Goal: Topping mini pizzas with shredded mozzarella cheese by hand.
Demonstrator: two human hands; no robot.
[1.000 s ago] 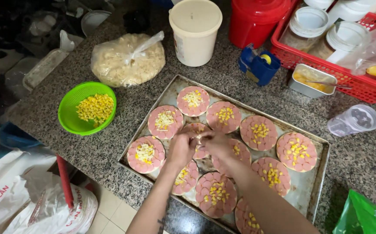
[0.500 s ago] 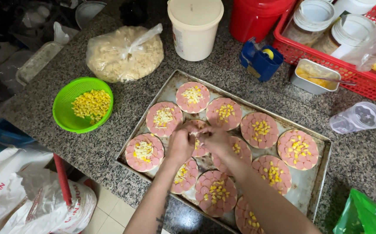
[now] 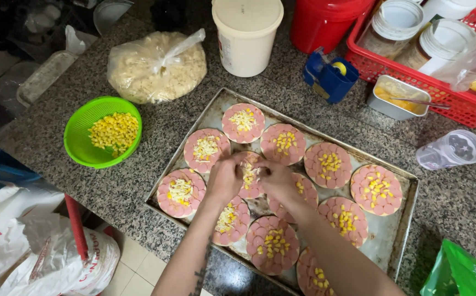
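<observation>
A metal baking tray point(image 3: 397, 241) on the granite counter holds several small round pizzas covered with pink sausage slices and corn. Some at the left also carry shredded cheese, such as one pizza point(image 3: 180, 192). My left hand point(image 3: 224, 180) and my right hand point(image 3: 277, 182) meet over a pizza point(image 3: 249, 175) in the middle of the tray. Their fingertips are pinched together around shreds of cheese just above it. Both forearms reach in from the bottom edge.
A green bowl of corn point(image 3: 102, 131) sits left of the tray. Behind are a clear bag of shredded cheese point(image 3: 158, 68), a cream lidded tub point(image 3: 247, 34), a red container point(image 3: 325, 22), a blue holder point(image 3: 330, 77), a red basket point(image 3: 441, 93) and a small metal tin point(image 3: 398, 98).
Both hands stay together over the middle pizza, shifting only slightly. The view has drifted a little so the tray sits marginally lower and to the right.
</observation>
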